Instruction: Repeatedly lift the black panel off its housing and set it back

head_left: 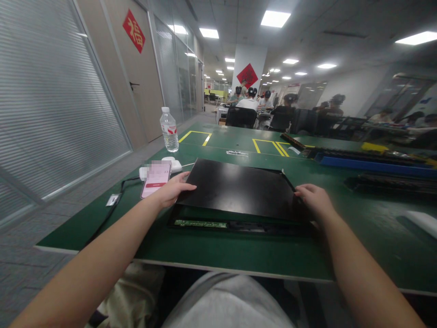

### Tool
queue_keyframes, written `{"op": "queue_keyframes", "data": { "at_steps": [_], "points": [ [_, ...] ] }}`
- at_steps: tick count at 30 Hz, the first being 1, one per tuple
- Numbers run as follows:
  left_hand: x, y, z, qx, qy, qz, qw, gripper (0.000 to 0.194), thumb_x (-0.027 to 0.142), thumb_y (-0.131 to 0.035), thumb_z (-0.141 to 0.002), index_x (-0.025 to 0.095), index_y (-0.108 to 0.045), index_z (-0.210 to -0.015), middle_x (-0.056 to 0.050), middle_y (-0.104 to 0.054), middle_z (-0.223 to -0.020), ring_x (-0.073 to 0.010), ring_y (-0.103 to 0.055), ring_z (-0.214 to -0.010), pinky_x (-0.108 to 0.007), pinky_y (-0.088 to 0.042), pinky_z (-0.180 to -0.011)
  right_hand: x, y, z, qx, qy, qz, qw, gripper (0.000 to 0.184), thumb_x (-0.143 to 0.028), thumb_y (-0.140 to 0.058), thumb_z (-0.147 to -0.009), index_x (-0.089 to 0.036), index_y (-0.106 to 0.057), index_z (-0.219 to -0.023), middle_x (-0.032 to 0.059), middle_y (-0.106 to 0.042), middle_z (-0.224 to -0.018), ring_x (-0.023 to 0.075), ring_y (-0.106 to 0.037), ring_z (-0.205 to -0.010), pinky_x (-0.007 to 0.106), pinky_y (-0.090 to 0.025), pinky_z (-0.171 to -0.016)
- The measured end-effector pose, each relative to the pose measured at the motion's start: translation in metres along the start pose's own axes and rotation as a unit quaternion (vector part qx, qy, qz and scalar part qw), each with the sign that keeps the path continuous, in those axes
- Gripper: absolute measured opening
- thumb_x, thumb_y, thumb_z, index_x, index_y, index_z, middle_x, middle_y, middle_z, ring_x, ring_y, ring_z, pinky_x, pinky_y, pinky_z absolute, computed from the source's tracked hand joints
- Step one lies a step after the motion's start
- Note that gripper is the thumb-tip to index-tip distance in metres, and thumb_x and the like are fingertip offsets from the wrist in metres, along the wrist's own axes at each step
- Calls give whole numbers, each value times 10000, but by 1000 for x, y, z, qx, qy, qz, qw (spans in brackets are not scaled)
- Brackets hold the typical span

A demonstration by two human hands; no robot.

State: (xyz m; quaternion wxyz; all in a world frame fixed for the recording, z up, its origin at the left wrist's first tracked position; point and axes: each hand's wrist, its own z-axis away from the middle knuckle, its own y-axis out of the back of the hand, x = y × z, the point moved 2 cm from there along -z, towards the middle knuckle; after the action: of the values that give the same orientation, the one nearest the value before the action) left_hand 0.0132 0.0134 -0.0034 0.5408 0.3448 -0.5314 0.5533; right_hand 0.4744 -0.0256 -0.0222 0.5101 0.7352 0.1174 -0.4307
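A flat, glossy black screen panel (239, 187) lies over a thin black frame (262, 228) on the green table. Along the front of the frame, a narrow green circuit board (201, 223) shows beneath the panel's near edge. My left hand (174, 187) grips the panel's left edge, thumb on top and fingers partly hidden below. On the opposite side, my right hand (316, 200) is closed at the right edge, on a thin dark strip that looks like the frame's side. Whether it also holds the panel is hidden by the fingers.
A phone (155, 180), a white case (172, 164) and a water bottle (169, 131) stand left of the panel. A black cable (116, 200) runs to the table edge. Dark strips and a blue bar (372, 165) lie right. Several people sit farther back.
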Motion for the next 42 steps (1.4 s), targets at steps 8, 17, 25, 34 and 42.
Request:
{"op": "queue_keyframes", "data": {
  "at_steps": [8, 17, 25, 34, 42],
  "points": [
    [-1, 2, 0, 24, -6, -17, 1000, 667, -15, -752, -616, 182, -535, -1215, -23, -752, -818, -191, -732, -661, -287, -607, -635, 2, -1, -3, 3, 14, 37, 999, 248, -408, -628, -724, -213, -736, -833, 78, -759, -834, 248, -671, -767, 325, -466, -642],
    [-1, 2, -1, 38, -11, -35, 999, 649, 20, -798, -557, 222, -599, -1141, -70, -757, -1000, -293, -728, -991, -367, -606, -803, 2, -2, -4, 17, 58, 89, 994, 229, -402, -630, -733, -221, -747, -810, 73, -743, -793, 251, -663, -772, 335, -469, -681],
    [-2, 1, -1, 43, -11, -30, 999, 649, 6, -796, -536, 217, -594, -1116, -74, -760, -991, -323, -702, -1067, -380, -605, -812, -6, -2, 3, 13, 76, 126, 989, 205, -394, -623, -758, -239, -752, -792, 62, -742, -799, 259, -665, -803, 344, -463, -717],
    [1, -3, 1, 42, -17, -27, 999, 631, -6, -795, -524, 210, -600, -1084, -80, -767, -979, -333, -683, -1114, -389, -597, -849, -5, -1, 2, 13, 50, 106, 993, 185, -363, -625, -724, -237, -752, -770, 61, -736, -781, 260, -655, -780, 350, -453, -703],
    [-1, -2, 0, 41, -17, -36, 998, 634, -15, -771, -567, 205, -596, -1135, -84, -768, -1027, -311, -703, -1079, -371, -607, -838, 0, -3, -2, 12, 49, 107, 993, 251, -400, -600, -712, -220, -759, -784, 74, -733, -770, 237, -642, -714, 332, -439, -650]
  ]
}}
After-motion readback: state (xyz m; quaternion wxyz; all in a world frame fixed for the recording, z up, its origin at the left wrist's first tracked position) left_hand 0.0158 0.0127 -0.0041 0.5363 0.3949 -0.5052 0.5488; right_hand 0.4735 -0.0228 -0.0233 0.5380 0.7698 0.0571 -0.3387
